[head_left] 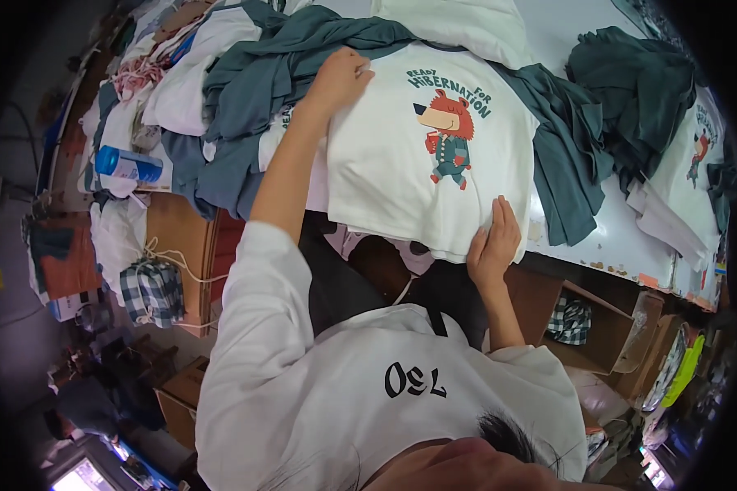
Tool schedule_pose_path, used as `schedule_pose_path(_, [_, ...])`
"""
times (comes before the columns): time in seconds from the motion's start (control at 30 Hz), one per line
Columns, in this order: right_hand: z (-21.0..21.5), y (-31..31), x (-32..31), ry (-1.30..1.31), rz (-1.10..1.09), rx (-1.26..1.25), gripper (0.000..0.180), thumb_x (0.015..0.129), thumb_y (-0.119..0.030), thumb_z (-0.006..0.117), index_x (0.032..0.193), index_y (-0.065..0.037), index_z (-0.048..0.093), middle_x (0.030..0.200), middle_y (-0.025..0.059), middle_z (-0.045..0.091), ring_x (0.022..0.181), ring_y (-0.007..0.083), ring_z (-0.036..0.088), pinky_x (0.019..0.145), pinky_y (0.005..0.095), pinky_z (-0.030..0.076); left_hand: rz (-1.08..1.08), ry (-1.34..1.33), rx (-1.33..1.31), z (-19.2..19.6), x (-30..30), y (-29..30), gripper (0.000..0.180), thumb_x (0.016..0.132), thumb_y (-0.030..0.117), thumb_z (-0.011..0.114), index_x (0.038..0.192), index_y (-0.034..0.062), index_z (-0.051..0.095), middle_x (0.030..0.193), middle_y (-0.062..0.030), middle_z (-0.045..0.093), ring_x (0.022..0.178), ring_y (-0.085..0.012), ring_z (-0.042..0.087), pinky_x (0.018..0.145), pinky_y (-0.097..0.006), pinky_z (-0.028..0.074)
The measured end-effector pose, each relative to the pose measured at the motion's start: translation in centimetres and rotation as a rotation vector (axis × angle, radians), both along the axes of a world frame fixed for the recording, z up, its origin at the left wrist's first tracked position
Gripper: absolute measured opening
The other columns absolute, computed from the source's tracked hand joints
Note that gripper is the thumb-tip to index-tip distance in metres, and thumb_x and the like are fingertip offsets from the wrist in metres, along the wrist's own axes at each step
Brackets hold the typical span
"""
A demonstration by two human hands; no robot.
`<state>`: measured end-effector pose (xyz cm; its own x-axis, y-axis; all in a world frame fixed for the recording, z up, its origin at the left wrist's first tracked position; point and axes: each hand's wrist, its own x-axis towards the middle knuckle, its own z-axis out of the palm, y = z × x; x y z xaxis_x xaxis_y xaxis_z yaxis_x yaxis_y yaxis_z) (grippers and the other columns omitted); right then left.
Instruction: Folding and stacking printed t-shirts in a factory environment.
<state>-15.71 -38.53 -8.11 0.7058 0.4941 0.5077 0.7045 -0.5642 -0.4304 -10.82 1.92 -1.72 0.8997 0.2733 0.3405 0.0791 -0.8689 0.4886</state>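
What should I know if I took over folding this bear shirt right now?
Left hand: flat on the top left corner of the white bear shirt, nothing held.
Right hand: flat on the shirt's lower right edge, nothing held.
The shirt lies face up on a stack at the white table edge, its teal sleeves spread out.
Done: shirt laid out and smoothed.
Left: sleeves and body look not yet folded.

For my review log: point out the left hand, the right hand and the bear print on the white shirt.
left hand (344, 75), head view, back of hand.
right hand (493, 241), head view, back of hand.
bear print (449, 135), head view, bear's body.
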Motion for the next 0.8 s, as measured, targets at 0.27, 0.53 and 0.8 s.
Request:
schedule_pose_path(0.27, [0.7, 0.5, 0.2, -0.014, -0.019, 0.033, 0.052, 0.089, -0.006, 0.057, 0.139, 0.002, 0.049, 0.139, 0.0194, 0.054, 0.128, 0.0377, 0.051, 0.108, 0.0448, 0.036, 0.136, -0.188, 0.262, -1.4, 1.7, 0.1, 0.017, 0.085, 0.019, 0.069, 0.088, 0.003, 0.072, 0.086, -0.0136, 0.069, 0.077, -0.0317, 0.067, 0.073, -0.04, 0.053])
schedule_pose_path(0.53, [8.9, 5.1, 1.8, 0.411, 0.371, 0.332, 0.037, 0.088, 0.008, 0.052, 0.123, 0.001, 0.06, 0.12, 0.0175, 0.064, 0.117, 0.028, 0.061, 0.104, 0.0346, 0.043, -0.136, -0.099, -0.335, -1.5, -19.9, -16.7, 0.007, 0.079, 0.005, 0.074, 0.082, 0.0041, 0.068, 0.082, -0.0103, 0.066, 0.077, -0.0264, 0.066, 0.068, -0.035, 0.053])
schedule_pose_path(0.8, [9.7, 7.7, -0.8, 1.53, 1.365, -0.696, 0.017, 0.087, -0.009, 0.055, 0.099, -0.001, 0.065, 0.076, 0.0066, 0.067, 0.07, 0.0168, 0.068, 0.061, 0.0302, 0.052, 0.001, 0.404, -0.402, -2.6, -28.3, -18.9, 0.013, 0.09, 0.011, 0.065, 0.087, -0.0007, 0.069, 0.083, -0.0145, 0.066, 0.075, -0.0359, 0.063, 0.067, -0.038, 0.051])
